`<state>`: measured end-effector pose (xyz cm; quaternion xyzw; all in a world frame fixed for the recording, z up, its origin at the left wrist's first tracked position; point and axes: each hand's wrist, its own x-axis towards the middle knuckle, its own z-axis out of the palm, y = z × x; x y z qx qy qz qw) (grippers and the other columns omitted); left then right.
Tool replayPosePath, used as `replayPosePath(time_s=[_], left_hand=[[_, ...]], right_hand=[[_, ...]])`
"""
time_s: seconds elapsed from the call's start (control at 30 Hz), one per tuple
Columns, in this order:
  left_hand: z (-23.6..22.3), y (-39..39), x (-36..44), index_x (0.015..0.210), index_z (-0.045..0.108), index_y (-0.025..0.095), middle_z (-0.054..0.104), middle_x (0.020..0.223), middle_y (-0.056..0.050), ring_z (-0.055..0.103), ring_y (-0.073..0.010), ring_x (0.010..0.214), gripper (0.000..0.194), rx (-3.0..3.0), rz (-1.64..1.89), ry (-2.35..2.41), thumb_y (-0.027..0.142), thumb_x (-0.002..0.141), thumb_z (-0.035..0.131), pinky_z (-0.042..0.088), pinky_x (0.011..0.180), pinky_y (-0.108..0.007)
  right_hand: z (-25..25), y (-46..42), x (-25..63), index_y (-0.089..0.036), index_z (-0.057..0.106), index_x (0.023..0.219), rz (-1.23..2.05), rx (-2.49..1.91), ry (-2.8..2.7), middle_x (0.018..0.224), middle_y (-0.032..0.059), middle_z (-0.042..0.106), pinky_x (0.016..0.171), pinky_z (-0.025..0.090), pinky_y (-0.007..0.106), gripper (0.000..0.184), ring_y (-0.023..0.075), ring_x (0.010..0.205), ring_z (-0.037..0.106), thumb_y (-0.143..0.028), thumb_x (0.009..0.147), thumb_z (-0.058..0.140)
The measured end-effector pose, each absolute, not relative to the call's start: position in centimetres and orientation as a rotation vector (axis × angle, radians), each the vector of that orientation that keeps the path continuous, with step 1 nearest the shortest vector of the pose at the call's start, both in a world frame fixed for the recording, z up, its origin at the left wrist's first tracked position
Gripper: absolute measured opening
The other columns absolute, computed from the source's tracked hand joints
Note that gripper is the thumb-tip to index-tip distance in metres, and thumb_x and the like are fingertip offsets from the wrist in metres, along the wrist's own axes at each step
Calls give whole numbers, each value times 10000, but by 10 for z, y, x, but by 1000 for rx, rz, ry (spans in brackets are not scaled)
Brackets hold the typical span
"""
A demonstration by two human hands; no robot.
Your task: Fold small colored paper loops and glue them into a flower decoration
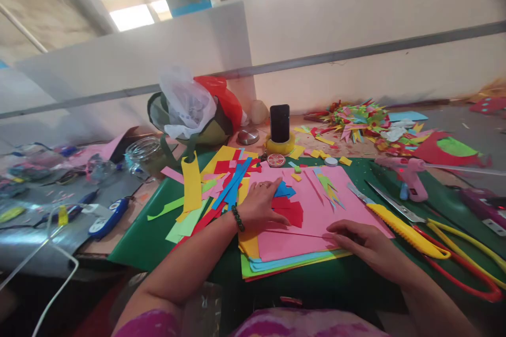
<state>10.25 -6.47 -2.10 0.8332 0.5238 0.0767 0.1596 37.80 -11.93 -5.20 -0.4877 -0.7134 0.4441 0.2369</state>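
Note:
A stack of coloured paper with a pink sheet (316, 205) on top lies on a green cutting mat (146, 242). My left hand (263, 202) rests flat on the stack's left part, fingers spread, touching blue and red paper scraps (288, 205). A bead bracelet circles that wrist. My right hand (363, 245) lies on the pink sheet's near right edge, fingers stretched along a fold or cut line. Neither hand holds anything.
A yellow utility knife (399, 224) and red-and-yellow scissors (458, 253) lie right of the stack. A pink glue gun (409, 176), a phone on a yellow tape roll (280, 129), a glass jar (148, 154), plastic bags (193, 105) and piles of paper cuttings (356, 118) stand behind.

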Motion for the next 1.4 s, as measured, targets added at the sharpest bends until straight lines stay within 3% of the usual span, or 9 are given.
replayPosePath(time_s=[0.23,0.43,0.6,0.73,0.83,1.0,1.13,1.3,1.4], left_hand=[[-21,-69,116,1492,296,197,535,1344,-159,489,-350,1237,1064,2316,204,1566,585,625,776,371,1051,-476],[-15,-69,117,1262,582,210,609,1175,-125,557,-308,1107,562,2363,145,1573,463,771,685,425,970,-434],[-16,-72,118,1325,514,169,569,1280,-164,527,-337,1159,749,2457,89,1546,538,704,712,420,982,-450],[-19,-73,118,1234,576,194,637,1188,-136,576,-289,1079,468,2530,107,1537,361,798,622,446,943,-410],[-17,-71,117,1202,586,182,657,1125,-131,596,-271,1042,369,2523,106,1616,285,852,537,459,910,-390],[-12,-65,114,1169,590,191,652,1093,-122,594,-268,1043,323,2453,75,1743,343,901,493,460,893,-381],[-12,-68,114,1295,524,227,603,1214,-121,550,-289,1124,553,2470,76,1679,489,816,612,452,926,-393],[-11,-69,112,1265,569,288,620,1171,-90,573,-254,1068,358,2553,47,1671,297,926,452,476,806,-350],[-12,-65,109,1253,578,280,634,1137,-95,580,-258,1059,350,2518,46,1779,244,943,419,478,797,-352]], right_hand=[[-46,-120,374,-210,716,912,1196,-1377,-1946,839,86,735,612,503,313,588,230,726,647,-743,760,520],[-48,-120,375,-209,715,924,1190,-1366,-1952,849,73,732,614,488,292,517,201,711,630,-679,798,539],[-44,-121,374,-197,703,931,1233,-1334,-1926,859,66,725,633,480,280,484,188,732,628,-641,823,541],[-43,-121,374,-193,702,918,1227,-1325,-1936,827,52,716,611,458,268,465,162,685,596,-620,842,534],[-45,-121,374,-187,703,922,1214,-1308,-1942,823,53,713,609,458,268,459,159,679,591,-607,850,532],[-49,-120,375,-192,701,933,1233,-1280,-1907,881,62,721,686,507,280,439,184,777,637,-593,850,543],[-46,-121,374,-190,707,922,1187,-1285,-1926,852,53,719,661,494,270,427,169,741,624,-580,851,548],[-43,-121,373,-178,700,920,1178,-1292,-1924,861,60,716,649,484,267,433,166,743,611,-576,858,538],[-44,-121,374,-180,699,929,1187,-1299,-1928,861,59,713,644,483,270,449,169,742,611,-593,849,541]])
